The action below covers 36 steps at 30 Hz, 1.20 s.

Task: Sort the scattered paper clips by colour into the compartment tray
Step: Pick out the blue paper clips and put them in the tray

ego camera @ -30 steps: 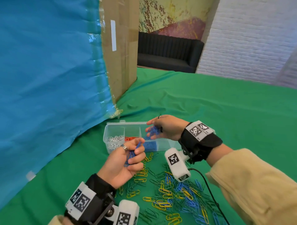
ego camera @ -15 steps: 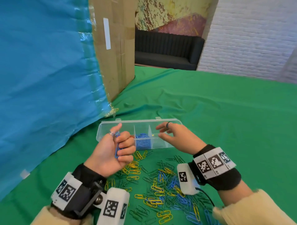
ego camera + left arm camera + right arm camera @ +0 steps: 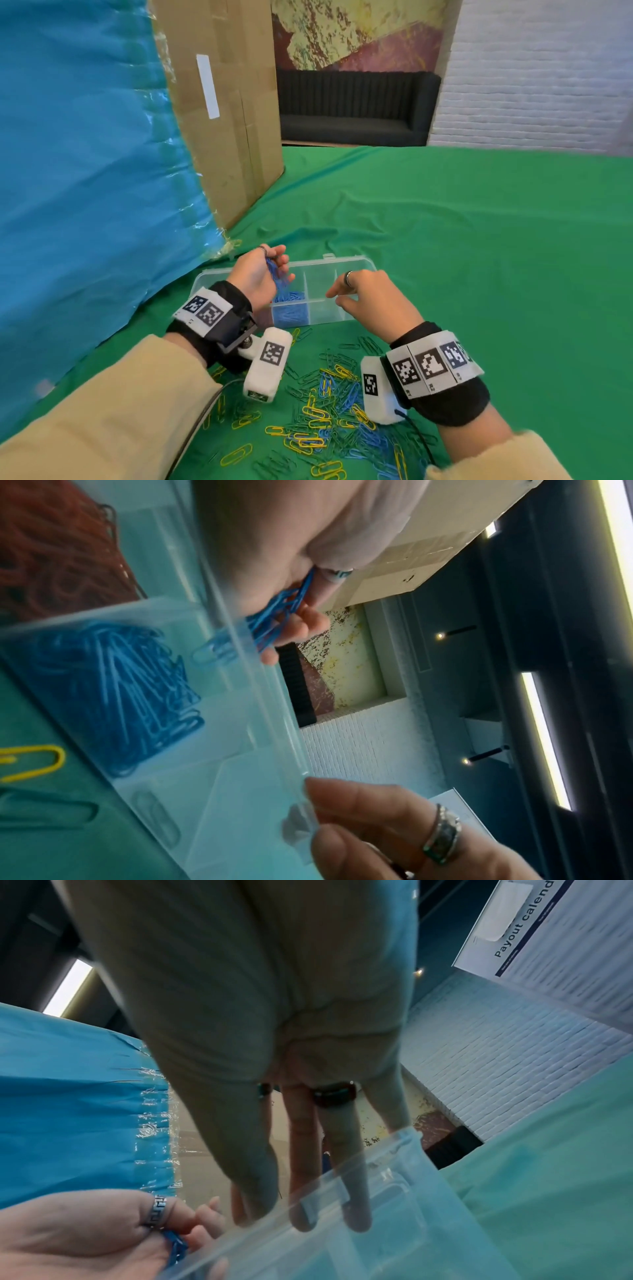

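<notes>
The left hand [image 3: 257, 278] is hovering over the clear compartment tray [image 3: 356, 265], and its grip is curling loosely around a small bunch of blue paper clips [image 3: 275, 274], which are hanging down from the palm toward the compartment below. In the left wrist view the fingers [image 3: 301, 623] are half bent, with the blue clips lying between them and the palm. That compartment, near the middle of the tray, is already holding a heap of blue clips [image 3: 291, 310]; a compartment with red clips [image 3: 58, 550] is sitting beside it. The right hand [image 3: 370, 299] is staying at 3 o'clock from the left one, its grip relaxed and holding nothing, with straight fingers [image 3: 304, 1164] reaching over the tray rim. At 6 o'clock from the tray, the scattered clips [image 3: 329, 414], yellow, blue and green, are lying on the green desk [image 3: 479, 257].
</notes>
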Tool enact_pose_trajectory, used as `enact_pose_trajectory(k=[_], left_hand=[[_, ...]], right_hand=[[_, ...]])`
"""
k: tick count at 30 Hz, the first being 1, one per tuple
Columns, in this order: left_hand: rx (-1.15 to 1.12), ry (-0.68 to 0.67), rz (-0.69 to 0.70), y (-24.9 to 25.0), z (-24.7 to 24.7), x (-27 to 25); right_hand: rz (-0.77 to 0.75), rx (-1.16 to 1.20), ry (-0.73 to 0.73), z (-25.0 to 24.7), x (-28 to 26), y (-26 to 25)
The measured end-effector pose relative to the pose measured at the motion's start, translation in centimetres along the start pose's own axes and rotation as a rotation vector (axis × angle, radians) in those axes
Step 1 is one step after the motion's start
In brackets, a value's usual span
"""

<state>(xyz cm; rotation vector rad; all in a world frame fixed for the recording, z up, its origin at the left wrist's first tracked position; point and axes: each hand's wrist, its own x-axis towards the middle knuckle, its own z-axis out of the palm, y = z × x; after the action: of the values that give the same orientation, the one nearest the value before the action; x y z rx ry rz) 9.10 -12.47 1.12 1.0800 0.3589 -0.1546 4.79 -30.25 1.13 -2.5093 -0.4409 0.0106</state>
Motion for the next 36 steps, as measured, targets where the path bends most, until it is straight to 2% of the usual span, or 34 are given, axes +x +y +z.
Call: enact_pose_trajectory(k=[10, 16, 18, 21, 23, 25, 26, 28, 30, 32, 34, 36], left_hand=[[0.334, 0.033, 0.12, -0.9, 0.8, -0.2], [0.587, 0.034, 0.286, -0.7, 1.2, -2.0], [0.712, 0.027, 0.365, -0.5, 1.0, -2.7], [0.925, -0.024, 0.565, -0.3, 0.1, -4.2], [1.108, -0.11, 0.716, -0.5, -0.5, -5.9], [1.288, -0.264, 0.826, -1.2, -0.9, -8.0], [1.375, -0.358, 0.831, -1.9, -1.1, -9.1], [1.551, -0.53, 0.757, -3.5, -1.7, -11.2], [1.676, -0.712, 0.594, -5.0, -2.3, -13.2], [1.687, -0.907, 0.374, -6.4, -3.0, -15.0], [1.741, -1.027, 0.25, -7.5, -3.4, -16.2], [1.825, -1.064, 0.261, -8.2, -3.5, -16.6]], right_hand=[[-0.019, 0.025, -0.002, -0.1, -0.2, 0.3], [-0.03, 0.097, -0.103, -1.7, -0.5, 0.2], [-0.072, 0.14, -0.051, -3.1, -1.0, 0.0], [-0.128, 0.226, 0.002, -5.2, -2.7, -1.2], [-0.149, 0.172, -0.079, -5.9, -4.0, -1.6], [-0.159, 0.07, -0.217, -5.8, -5.4, -1.6], [-0.161, 0.022, -0.293, -5.5, -6.2, -1.5], [-0.166, -0.089, -0.451, -4.7, -7.8, -0.9], [-0.168, -0.175, -0.615, -4.0, -9.2, 0.0], [-0.144, -0.191, -0.732, -3.2, -10.3, 0.7], [-0.095, -0.157, -0.813, -2.3, -11.0, 1.3], [-0.068, -0.161, -0.871, -1.2, -11.4, 1.5]])
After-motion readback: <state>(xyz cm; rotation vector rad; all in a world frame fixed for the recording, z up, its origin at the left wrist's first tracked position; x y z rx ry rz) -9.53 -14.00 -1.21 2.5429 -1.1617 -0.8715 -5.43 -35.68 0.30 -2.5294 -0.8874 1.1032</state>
